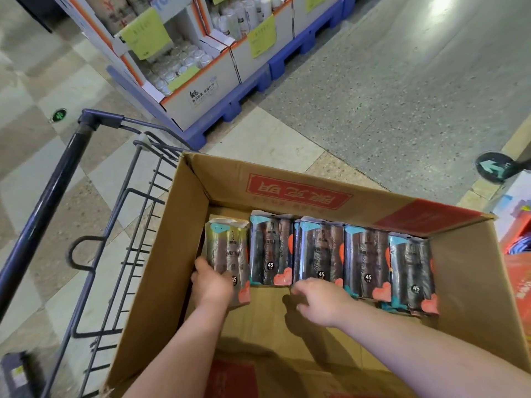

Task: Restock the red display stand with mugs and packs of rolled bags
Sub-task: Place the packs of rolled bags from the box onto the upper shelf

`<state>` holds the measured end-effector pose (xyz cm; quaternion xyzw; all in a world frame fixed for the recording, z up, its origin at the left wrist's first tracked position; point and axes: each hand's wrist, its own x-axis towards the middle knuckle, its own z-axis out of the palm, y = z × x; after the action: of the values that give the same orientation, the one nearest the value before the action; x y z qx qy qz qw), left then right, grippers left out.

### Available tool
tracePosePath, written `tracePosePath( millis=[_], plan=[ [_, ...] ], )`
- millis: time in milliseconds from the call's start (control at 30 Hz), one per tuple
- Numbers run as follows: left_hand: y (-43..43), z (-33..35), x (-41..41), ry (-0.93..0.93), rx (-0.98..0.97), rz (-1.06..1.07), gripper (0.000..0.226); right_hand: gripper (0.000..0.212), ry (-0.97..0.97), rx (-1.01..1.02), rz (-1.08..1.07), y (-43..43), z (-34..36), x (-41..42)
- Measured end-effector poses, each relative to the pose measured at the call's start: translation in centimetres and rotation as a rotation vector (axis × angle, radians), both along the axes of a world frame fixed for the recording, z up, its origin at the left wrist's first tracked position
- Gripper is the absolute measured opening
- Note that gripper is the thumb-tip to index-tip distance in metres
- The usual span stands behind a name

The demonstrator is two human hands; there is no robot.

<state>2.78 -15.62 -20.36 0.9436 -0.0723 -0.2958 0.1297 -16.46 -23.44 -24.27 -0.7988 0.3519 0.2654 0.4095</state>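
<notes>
One dark-blue wire cart (86,225) is being shown at the left, and an open cardboard box (172,268) is being seen just right of its wire side. Five packs of rolled bags (321,245) are being kept in a row along the box's far wall. The leftmost pack (227,245), tilted out of line with the row, is being gripped at its near end by the left hand (211,284), with fingers curled round its left edge. The second pack (268,251) is being left flat beside it. The third pack (319,254) is being met at its near edge by the right hand (319,300), its fingers loosely bent; whether anything is being held there cannot be told. The fourth pack (366,262) and fifth pack (411,271) are being left untouched near the box's right wall. Red cardboard (517,277) is being cut off by the right edge.
</notes>
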Motion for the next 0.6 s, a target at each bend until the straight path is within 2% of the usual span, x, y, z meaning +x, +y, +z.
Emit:
tracePosePath(
  millis=[333,433,600],
  plan=[
    [2.2,1.4,-1.9,0.191,-0.377,0.206,0.04,0.04,-0.079,0.018,-0.174,-0.8,1.5,-1.0],
    [1.8,2.3,-2.8,0.309,-0.473,0.173,0.045,0.038,-0.153,0.088,-0.391,-1.4,1.8,-1.2],
    [0.2,2.6,-5.2,0.535,-0.524,0.096,0.043,0.05,-0.336,0.454,-0.848,-1.8,1.7,-0.8]
  ],
)
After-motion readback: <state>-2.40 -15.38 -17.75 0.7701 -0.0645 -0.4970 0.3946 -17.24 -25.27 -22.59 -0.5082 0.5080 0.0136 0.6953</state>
